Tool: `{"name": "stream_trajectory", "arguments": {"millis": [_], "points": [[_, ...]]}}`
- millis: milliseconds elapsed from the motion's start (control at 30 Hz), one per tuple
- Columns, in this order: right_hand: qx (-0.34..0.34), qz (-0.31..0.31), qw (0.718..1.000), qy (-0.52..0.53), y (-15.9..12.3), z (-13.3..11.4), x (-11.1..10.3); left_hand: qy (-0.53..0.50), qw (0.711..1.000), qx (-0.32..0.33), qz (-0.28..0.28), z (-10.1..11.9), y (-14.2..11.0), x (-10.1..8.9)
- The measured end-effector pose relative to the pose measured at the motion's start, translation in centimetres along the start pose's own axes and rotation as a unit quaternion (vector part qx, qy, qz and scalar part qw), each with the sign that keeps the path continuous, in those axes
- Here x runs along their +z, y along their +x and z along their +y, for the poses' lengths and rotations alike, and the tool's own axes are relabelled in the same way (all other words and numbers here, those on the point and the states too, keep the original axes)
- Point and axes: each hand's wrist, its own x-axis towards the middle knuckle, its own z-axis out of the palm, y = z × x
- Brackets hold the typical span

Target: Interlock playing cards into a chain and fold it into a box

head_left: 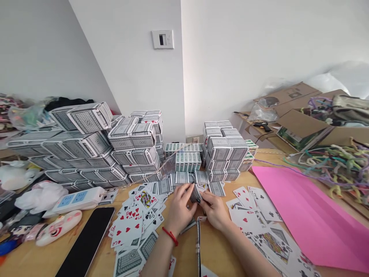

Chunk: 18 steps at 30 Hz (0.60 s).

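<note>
In the head view both hands meet at the middle of the table around a folded playing card [195, 194] with a grey patterned back. My left hand [182, 204] has its fingers closed on the card's left and far side. My right hand [211, 207] pinches its right edge with thumb and fingers. Just beyond the fingertips are several folded cards [182, 178], grey side up. A narrow strip of joined folded cards [198, 246] runs toward me between the forearms. Loose face-up cards [128, 230] are spread left of my left hand, and more loose cards [245, 219] lie to the right.
Stacked blocks of folded cards [89, 146] stand at the back left, others [227, 150] at the back right. Green-and-white card packs [188, 161] sit between. A phone [86, 242], power strip [77, 200], pink sheet [305, 219], pipe cleaners [331, 165] and cardboard box [305, 130] flank the work.
</note>
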Motion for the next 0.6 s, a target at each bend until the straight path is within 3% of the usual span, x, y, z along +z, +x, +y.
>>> {"name": "stream_trajectory", "arguments": {"millis": [167, 300, 400, 500, 600], "points": [[0.118, -0.005, 0.980, 0.162, 0.26, -0.06, -0.07, -0.086, 0.995, -0.056, -0.001, 0.59, 0.20, 0.16], [0.161, -0.021, 0.948, 0.272, 0.54, -0.26, -0.04, -0.280, 0.953, -0.116, -0.002, 1.05, 0.46, 0.04], [0.144, -0.057, 0.948, 0.276, 0.45, -0.35, 0.29, -0.347, 0.922, -0.172, -0.007, 1.04, 0.57, 0.17], [0.125, -0.078, 0.961, 0.234, 0.15, -0.39, 0.74, -0.305, 0.926, -0.223, -0.015, 0.88, 0.62, 0.54], [0.120, -0.088, 0.967, 0.205, -0.03, -0.50, 0.89, -0.290, 0.927, -0.235, -0.026, 0.92, 0.63, 0.85]]}}
